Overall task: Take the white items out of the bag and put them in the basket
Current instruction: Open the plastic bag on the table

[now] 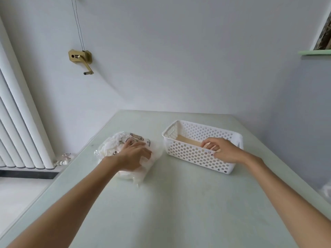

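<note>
A clear plastic bag point(114, 149) with printed labels lies on the table left of centre, stuffed with crumpled white items point(109, 145). My left hand point(133, 155) rests on top of the bag, fingers spread and pressing into the plastic. To the right stands a white perforated plastic basket point(188, 154); a tan flat surface shows on its floor. My right hand point(222, 149) grips the basket's near rim, fingers curled over the edge into the inside.
The pale green table point(179, 203) runs from the wall to me. A white radiator point(18, 131) stands at the left, with a valve by the table's left edge. A brass crank fitting point(80, 59) hangs on the wall. Something white lies past the table's right edge.
</note>
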Demonstrator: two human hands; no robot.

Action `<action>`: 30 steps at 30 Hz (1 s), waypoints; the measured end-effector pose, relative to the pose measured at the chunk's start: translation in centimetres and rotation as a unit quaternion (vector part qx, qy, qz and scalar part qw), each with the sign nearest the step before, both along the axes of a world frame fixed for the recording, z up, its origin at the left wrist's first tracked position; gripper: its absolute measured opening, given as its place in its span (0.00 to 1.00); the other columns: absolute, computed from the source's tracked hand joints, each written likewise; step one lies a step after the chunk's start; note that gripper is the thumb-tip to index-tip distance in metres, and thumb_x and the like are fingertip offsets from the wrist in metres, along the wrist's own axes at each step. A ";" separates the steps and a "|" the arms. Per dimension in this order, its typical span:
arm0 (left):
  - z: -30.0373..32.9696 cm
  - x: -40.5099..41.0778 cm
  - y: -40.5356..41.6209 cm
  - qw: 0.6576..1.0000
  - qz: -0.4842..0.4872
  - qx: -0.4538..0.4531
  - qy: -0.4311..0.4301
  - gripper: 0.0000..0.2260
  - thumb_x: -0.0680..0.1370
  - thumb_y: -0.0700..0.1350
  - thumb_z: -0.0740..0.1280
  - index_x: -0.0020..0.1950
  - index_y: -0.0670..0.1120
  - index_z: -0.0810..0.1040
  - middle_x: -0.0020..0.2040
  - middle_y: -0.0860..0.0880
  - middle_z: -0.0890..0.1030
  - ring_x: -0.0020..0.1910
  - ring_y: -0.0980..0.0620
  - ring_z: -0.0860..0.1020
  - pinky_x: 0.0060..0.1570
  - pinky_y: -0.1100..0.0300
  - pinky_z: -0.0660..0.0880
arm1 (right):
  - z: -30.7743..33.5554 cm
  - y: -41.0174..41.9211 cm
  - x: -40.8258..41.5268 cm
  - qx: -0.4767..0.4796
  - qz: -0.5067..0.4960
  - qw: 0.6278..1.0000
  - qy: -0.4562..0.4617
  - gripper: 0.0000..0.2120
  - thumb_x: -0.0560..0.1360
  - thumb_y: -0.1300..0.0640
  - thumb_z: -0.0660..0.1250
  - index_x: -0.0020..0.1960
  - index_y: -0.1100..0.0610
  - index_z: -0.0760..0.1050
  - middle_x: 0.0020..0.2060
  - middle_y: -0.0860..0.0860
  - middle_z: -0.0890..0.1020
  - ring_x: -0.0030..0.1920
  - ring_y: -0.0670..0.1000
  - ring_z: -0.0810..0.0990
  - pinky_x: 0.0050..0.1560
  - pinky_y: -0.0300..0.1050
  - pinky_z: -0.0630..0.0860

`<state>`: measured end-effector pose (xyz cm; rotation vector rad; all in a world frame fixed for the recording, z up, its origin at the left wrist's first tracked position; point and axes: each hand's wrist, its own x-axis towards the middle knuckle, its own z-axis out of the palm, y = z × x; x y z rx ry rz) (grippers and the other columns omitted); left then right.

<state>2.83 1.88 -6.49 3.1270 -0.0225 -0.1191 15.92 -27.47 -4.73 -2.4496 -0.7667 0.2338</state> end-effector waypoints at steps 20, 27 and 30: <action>0.5 -0.4 -1.6 0.949 0.209 -0.226 -0.063 0.11 0.79 0.51 0.64 0.50 0.49 0.84 0.45 0.47 0.81 0.54 0.45 0.78 0.48 0.57 0.71 | -0.1 12.3 -8.3 0.059 -0.031 0.997 0.034 0.09 0.76 0.54 0.63 0.51 0.54 0.80 0.46 0.53 0.83 0.45 0.55 0.83 0.45 0.46 0.79; -0.4 -2.5 -0.5 0.928 0.206 -0.303 -0.070 0.15 0.77 0.57 0.66 0.52 0.46 0.82 0.49 0.47 0.84 0.45 0.46 0.83 0.49 0.57 0.78 | -3.2 16.5 -8.5 0.222 -0.095 0.919 0.313 0.10 0.79 0.57 0.63 0.51 0.65 0.77 0.38 0.56 0.80 0.31 0.51 0.81 0.33 0.40 0.79; -0.6 -2.6 -0.3 0.904 0.228 -0.353 -0.076 0.24 0.74 0.59 0.70 0.64 0.46 0.76 0.56 0.48 0.81 0.47 0.47 0.83 0.51 0.54 0.80 | -4.1 17.3 -8.5 0.278 -0.106 0.902 0.312 0.06 0.77 0.63 0.65 0.42 0.61 0.78 0.36 0.55 0.80 0.30 0.50 0.79 0.34 0.40 0.80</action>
